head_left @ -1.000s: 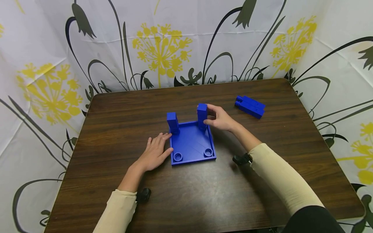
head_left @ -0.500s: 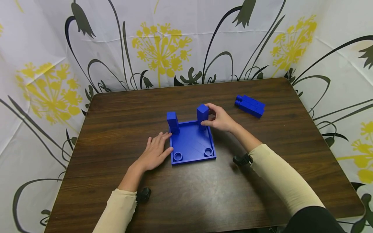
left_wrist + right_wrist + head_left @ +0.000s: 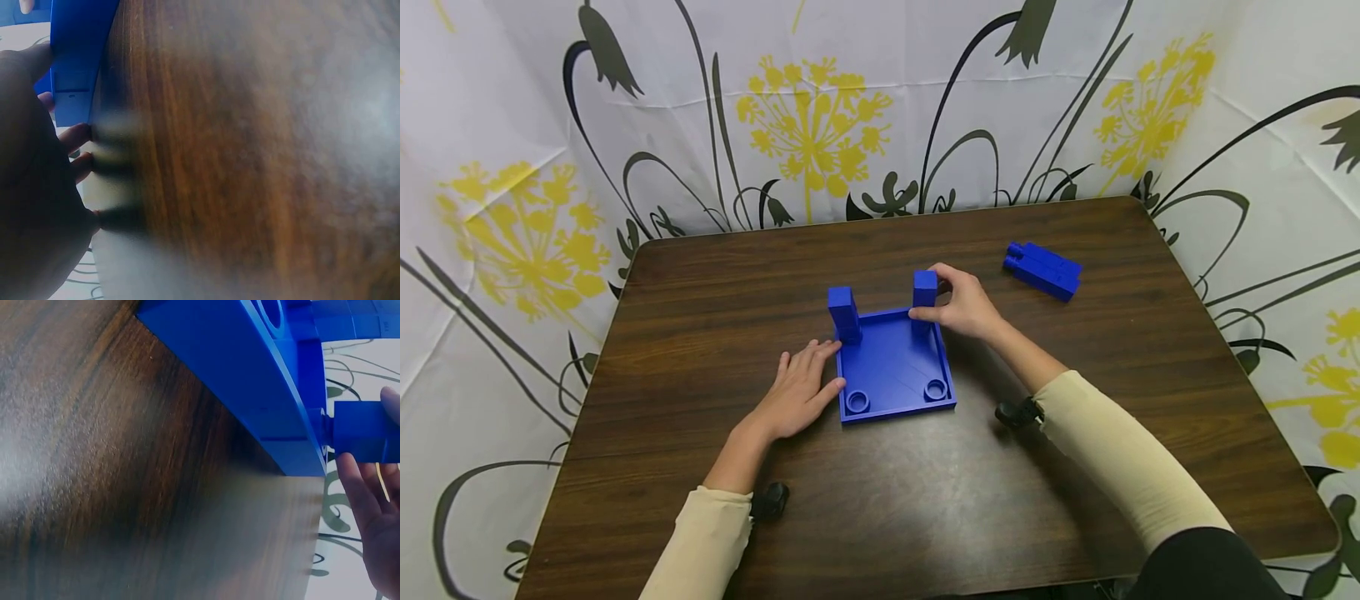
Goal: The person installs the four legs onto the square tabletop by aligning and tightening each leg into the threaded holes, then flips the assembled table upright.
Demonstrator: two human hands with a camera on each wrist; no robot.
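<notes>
A square blue tabletop piece (image 3: 897, 367) lies with its raised rim upward. At its far left corner stands a blue leg (image 3: 843, 312); two round sockets (image 3: 858, 402) show at the near corners. My right hand (image 3: 964, 307) grips a second blue leg (image 3: 924, 286) between thumb and fingers, upright at the far right corner. In the right wrist view, a narrow neck shows between this leg (image 3: 361, 432) and the corner. My left hand (image 3: 805, 390) lies with fingers extended, fingertips and thumb touching the piece's left side.
Two more blue legs (image 3: 1042, 272) lie side by side at the back right of the brown wooden table (image 3: 722, 292). A patterned white curtain (image 3: 685, 125) hangs behind the table's far edge.
The leg in my right hand has turned about its upright axis, and my right thumb has shifted left across it. My left hand and the square piece have stayed in place.
</notes>
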